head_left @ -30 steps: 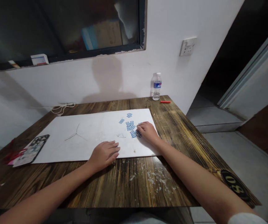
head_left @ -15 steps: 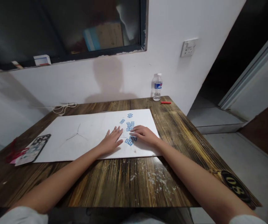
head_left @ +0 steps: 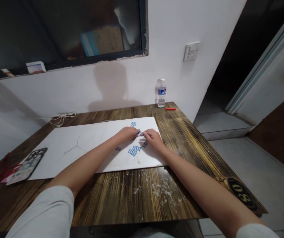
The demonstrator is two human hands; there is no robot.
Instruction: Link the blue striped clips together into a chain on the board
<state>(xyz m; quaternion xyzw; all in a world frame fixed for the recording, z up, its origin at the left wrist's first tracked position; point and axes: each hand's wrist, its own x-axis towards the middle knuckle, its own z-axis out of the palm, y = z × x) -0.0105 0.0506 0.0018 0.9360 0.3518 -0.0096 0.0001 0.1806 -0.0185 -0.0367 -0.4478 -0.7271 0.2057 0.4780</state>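
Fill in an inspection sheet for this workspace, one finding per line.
Surface: white board with drawn lines, on a wooden table with pale specks.
Pieces: small blue-outlined pieces scattered on the board's right part.
Clutter: bottle and red stick, far edge; patterned flat item, left.
Hands: left hand and right hand close together, fingers at one piece; grip unclear.
Cables: white cord, loosely bundled, far edge.
Surroundings: wall socket, dark window, small box on its ledge.

Head view: over near side of table, tilted down, facing wall.
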